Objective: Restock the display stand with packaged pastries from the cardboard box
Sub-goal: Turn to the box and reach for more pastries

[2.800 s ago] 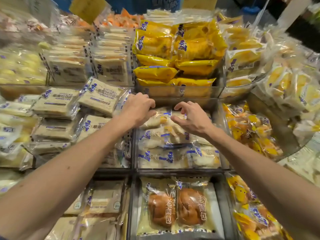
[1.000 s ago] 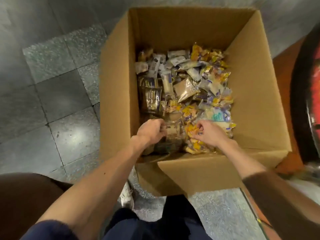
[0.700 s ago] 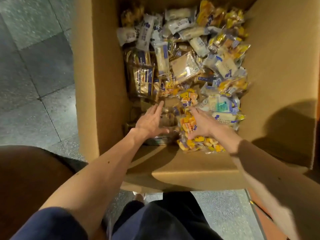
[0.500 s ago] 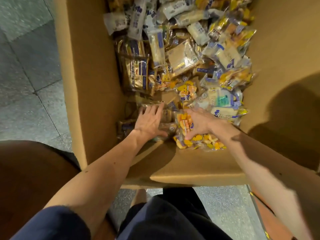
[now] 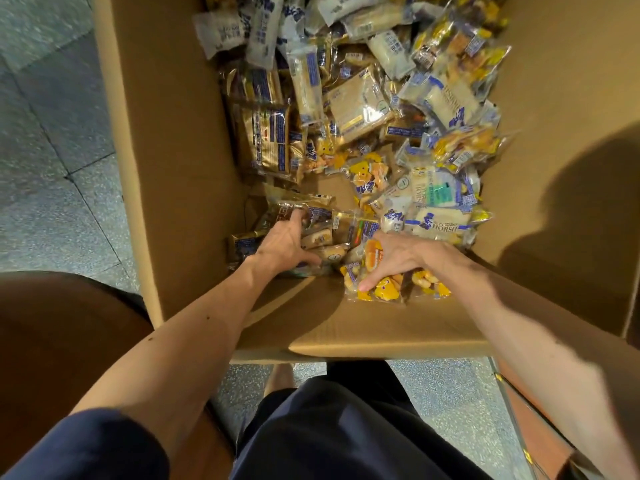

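Observation:
An open cardboard box (image 5: 180, 168) stands on the floor below me, holding a loose pile of packaged pastries (image 5: 356, 102) in clear, white-blue and yellow wrappers. Both my hands are inside at its near end. My left hand (image 5: 287, 247) lies over a clear packet of brown pastry (image 5: 323, 237), fingers spread past it and thumb curled against its near edge. My right hand (image 5: 398, 258) grips a yellow packet of small pastries (image 5: 388, 291), thumb on its left side and fingers curled over the top. The display stand is out of view.
The box's near flap (image 5: 363, 334) folds toward me above my legs in dark shorts (image 5: 329, 427). Grey tiled floor (image 5: 52, 168) lies to the left. A brown rounded object (image 5: 52, 341) sits at lower left, and an orange-brown surface (image 5: 540, 427) at lower right.
I turned from the display stand down to the box. Over the last second my view closed in, and both hands went from spread on the packets to closing around them.

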